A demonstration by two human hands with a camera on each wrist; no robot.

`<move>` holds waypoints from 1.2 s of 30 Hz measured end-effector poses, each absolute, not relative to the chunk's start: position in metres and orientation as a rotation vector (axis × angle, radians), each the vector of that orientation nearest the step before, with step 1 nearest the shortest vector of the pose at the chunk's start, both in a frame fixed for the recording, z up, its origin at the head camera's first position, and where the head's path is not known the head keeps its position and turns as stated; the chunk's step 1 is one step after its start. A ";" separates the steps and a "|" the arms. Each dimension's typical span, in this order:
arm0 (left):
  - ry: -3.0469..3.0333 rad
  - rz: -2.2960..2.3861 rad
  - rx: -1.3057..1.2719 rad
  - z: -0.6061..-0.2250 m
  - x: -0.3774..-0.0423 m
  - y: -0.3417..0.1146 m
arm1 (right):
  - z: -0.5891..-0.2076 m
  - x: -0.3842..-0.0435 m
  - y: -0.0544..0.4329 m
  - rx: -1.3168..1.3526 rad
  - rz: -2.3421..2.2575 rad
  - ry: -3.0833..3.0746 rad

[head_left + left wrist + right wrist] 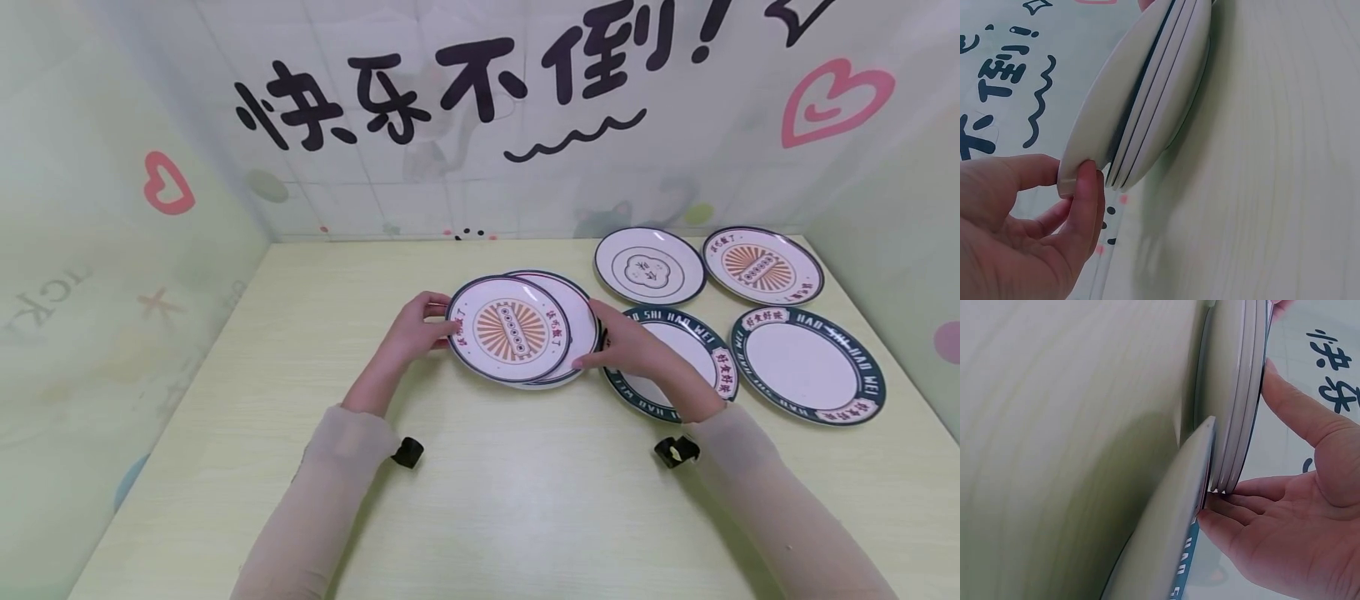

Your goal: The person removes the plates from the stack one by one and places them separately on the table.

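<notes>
My left hand (420, 327) pinches the left rim of a round plate (517, 329) with an orange sunburst and red lettering. This plate lies tilted over a small stack of plates (580, 321), shifted left so the stack's right side shows. In the left wrist view, a gap separates the held plate (1107, 94) from the stacked plates (1160, 100) at the near edge. My right hand (637, 343) grips the stack's right side, thumb on the rim. In the right wrist view, its fingers (1235, 500) meet the edges of the stacked plates (1241, 412).
Four separate plates lie on the table's right: a plain-centred one with a small emblem (651, 268), another sunburst plate (763, 265), and two green-rimmed plates (810, 362), one partly behind my right forearm. A printed backdrop (450, 200) stands behind the table (337, 283).
</notes>
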State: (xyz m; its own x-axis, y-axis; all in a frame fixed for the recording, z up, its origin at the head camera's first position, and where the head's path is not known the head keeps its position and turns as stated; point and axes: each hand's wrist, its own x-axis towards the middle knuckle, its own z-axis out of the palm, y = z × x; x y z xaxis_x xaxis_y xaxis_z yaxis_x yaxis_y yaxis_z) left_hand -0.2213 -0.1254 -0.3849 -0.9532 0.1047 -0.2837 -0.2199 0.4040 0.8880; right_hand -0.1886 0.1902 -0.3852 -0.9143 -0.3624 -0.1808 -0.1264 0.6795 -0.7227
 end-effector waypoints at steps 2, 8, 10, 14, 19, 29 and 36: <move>2.333 1.609 -0.114 -0.385 -0.220 -0.127 | -0.386 -0.188 0.191 -0.389 -1.076 2.586; 2.265 1.695 -0.143 -0.382 -0.216 -0.131 | -0.383 -0.187 0.190 -0.382 -1.074 2.585; 2.253 1.717 -0.145 -0.380 -0.215 -0.134 | -0.383 -0.187 0.190 -0.380 -1.072 2.584; 2.244 1.750 -0.147 -0.378 -0.213 -0.141 | -0.384 -0.188 0.189 -0.385 -1.072 2.584; 2.235 1.790 -0.157 -0.376 -0.212 -0.150 | -0.386 -0.189 0.190 -0.367 -1.047 2.588; 2.156 1.962 -0.244 -0.369 -0.211 -0.171 | -0.387 -0.190 0.191 -0.350 -1.010 2.600; 2.047 2.137 -0.359 -0.364 -0.212 -0.191 | -0.387 -0.190 0.191 -0.333 -0.992 2.598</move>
